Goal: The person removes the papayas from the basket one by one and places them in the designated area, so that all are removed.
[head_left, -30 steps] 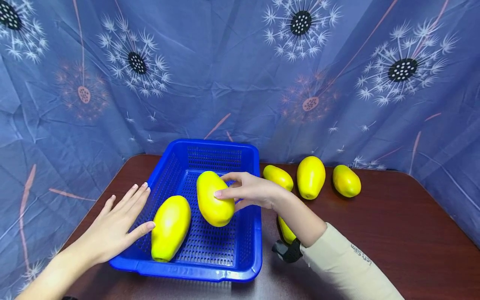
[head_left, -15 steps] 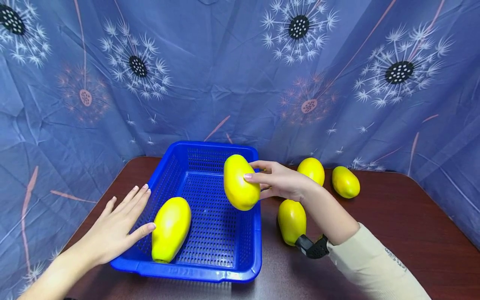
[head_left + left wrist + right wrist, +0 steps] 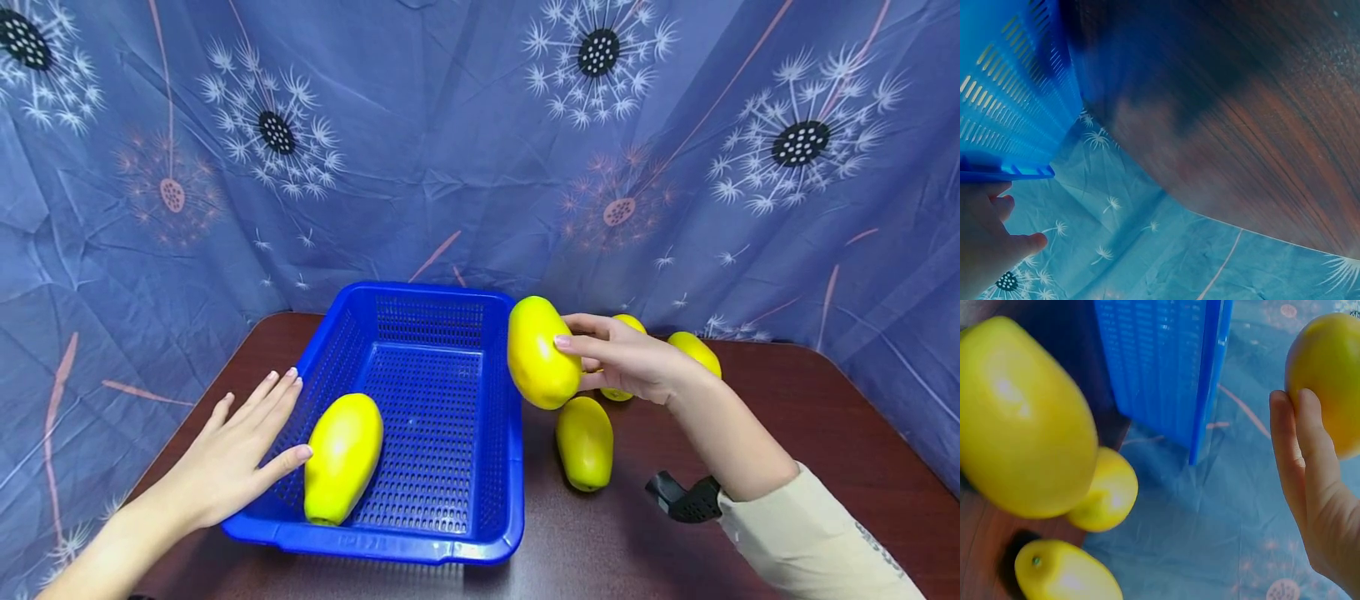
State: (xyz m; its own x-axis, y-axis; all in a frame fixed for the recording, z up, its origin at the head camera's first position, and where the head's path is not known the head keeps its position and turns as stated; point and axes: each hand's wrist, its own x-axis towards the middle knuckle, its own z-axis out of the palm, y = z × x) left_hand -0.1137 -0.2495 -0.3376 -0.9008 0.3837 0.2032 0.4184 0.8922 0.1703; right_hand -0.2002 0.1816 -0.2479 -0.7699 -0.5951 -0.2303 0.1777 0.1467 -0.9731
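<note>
In the head view, my right hand [image 3: 626,354] grips a yellow fruit [image 3: 542,353] by its right side, at the right rim of the blue basket [image 3: 427,546]. The right wrist view shows fingers [image 3: 1310,437] against that fruit [image 3: 1329,375]. My left hand [image 3: 236,450] is spread flat with straight fingers at the basket's left rim, its thumb tip beside another yellow fruit [image 3: 343,458] lying inside. In the left wrist view, the left hand [image 3: 991,237] is by the basket's rim [image 3: 1007,172].
On the brown table [image 3: 780,467], a yellow fruit [image 3: 585,443] lies right of the basket. Farther back, one fruit [image 3: 632,322] is partly hidden behind my right hand and another [image 3: 696,353] stands at its right. A patterned blue cloth [image 3: 450,150] hangs behind.
My right hand has carried the gripped fruit from above the basket's inside rightward to its right rim. The near fruit on the table is now uncovered. The left hand has stayed in place.
</note>
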